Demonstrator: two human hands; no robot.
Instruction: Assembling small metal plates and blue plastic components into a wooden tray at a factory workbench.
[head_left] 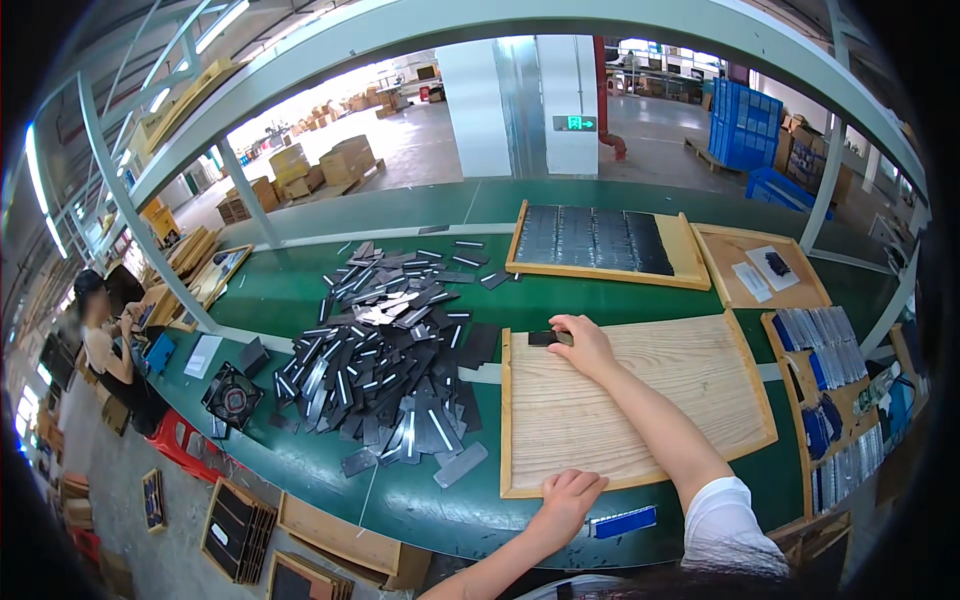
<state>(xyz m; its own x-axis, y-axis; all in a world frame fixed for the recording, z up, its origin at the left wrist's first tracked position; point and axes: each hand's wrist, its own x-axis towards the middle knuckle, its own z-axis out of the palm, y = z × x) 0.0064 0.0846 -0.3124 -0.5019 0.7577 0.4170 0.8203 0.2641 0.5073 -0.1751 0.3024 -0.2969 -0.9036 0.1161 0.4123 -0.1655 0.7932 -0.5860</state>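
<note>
A shallow wooden tray with a light wood-grain bottom lies in front of me. In its far left corner my right hand pinches a small flat black piece, low over the tray bottom. My left hand is bent over the tray's near rim, fingers close together and gripping it. Left of the tray is a large loose heap of flat black pieces, many with a pale stripe. A blue strip-shaped pack rests by the near rim, right of my left hand.
Beyond my tray stands another tray filled with rows of dark pieces. A board with small packets adjoins it. At the right, a tray holds silvery and blue packs. A small black fan sits left; a person works beyond it.
</note>
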